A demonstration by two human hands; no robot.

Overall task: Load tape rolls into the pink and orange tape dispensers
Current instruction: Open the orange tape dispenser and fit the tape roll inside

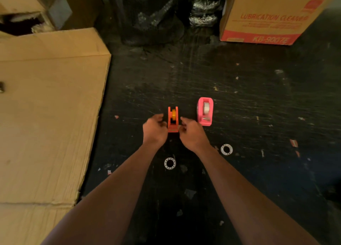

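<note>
Seen from your head camera, your left hand [154, 129] and right hand [191, 132] flank the orange dispenser [173, 119], which stands upright on the dark, scuffed floor [249, 100] with a yellow roll [173, 114] seated between its side walls. Your fingers curl in against its near end from both sides; whether either grip actually clamps the plastic cannot be told from this angle. Just to its right, apart from your hands, the pink dispenser [205, 111] stands with a pale roll [206, 107] inside. Two white rings lie flat on the floor nearer you: one ring [170, 163] between your forearms, the other ring [226, 149] beside your right wrist. Flattened cardboard [46, 106] covers the floor at left, and an open carton [267, 21] printed in red sits at far right.
</note>
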